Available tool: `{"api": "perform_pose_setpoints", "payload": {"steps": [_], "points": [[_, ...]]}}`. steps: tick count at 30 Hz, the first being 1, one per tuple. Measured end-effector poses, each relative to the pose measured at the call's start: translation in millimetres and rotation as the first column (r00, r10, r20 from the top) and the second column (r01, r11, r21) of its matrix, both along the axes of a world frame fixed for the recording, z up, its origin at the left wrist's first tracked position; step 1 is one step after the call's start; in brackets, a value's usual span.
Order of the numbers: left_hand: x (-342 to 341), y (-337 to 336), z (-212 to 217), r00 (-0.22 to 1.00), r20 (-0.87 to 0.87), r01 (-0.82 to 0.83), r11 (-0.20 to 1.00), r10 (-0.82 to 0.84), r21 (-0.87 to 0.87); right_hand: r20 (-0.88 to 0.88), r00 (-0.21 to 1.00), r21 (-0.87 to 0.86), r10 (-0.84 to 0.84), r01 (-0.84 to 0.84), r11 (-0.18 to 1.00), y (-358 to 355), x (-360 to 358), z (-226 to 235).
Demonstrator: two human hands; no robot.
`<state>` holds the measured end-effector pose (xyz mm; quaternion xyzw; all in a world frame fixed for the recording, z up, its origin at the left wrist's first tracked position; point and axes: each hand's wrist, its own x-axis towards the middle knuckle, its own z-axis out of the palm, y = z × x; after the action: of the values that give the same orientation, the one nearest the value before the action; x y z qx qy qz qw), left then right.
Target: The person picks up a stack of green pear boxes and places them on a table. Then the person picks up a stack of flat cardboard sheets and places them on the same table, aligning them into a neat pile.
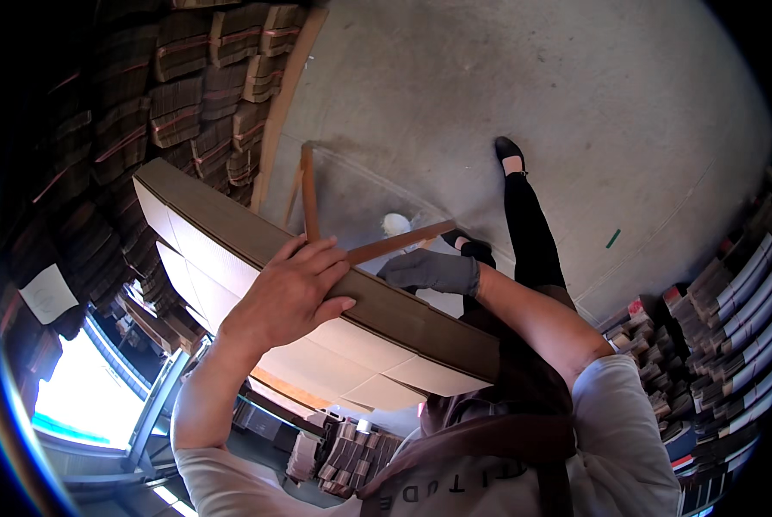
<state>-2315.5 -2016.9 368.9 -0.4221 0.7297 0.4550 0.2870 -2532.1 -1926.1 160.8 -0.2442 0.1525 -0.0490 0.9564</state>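
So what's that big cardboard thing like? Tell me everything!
The cardboard thing is long and looks thick, with a brown edge and a pale side marked by creases and slits. In the picture it slants down toward the right. The bare left hand lies across its brown edge; the gloved right hand is by its far edge, and I can't tell whether it touches.

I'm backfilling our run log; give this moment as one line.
left hand: bare, on brown edge of cardboard piece | right hand: grey-gloved, beyond that edge, contact unclear | nearby: wooden bars; cardboard bundles

Green strip (613, 238) on grey floor (661, 155)
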Motion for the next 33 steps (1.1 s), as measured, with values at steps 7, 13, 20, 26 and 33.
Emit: {"api": "perform_pose_setpoints", "payload": {"steps": [7,13,20,26,33], "points": [[-1.1,-2.7,-1.6,1.0,0.001,-0.02,1.0,0.02,-0.003,-0.124,0.98,-0.488,0.153,-0.195,0.851,-61.1,7.7,25.5],[-0.4,-3.2,-3.5,1.0,0.006,-0.028,0.999,0.028,-0.039,-0.106,0.985,-0.712,0.135,-0.17,0.681,-70.5,28.0,23.4],[-2.3,6.2,-2.6,0.995,0.01,-0.101,0.993,0.102,-0.057,-0.177,0.983,-0.693,0.056,-0.165,0.702,-43.4,24.9,35.5],[-2.1,10.6,-6.7,0.993,0.025,-0.116,0.992,0.117,-0.058,-0.109,0.992,-0.712,0.06,-0.12,0.692,-32.5,23.5,22.7],[-10.0,-28.4,-27.0,0.991,0.117,-0.047,0.993,0.059,-0.106,-0.066,0.993,-0.766,0.097,-0.113,0.633,-44.5,17.3,18.7]]}}
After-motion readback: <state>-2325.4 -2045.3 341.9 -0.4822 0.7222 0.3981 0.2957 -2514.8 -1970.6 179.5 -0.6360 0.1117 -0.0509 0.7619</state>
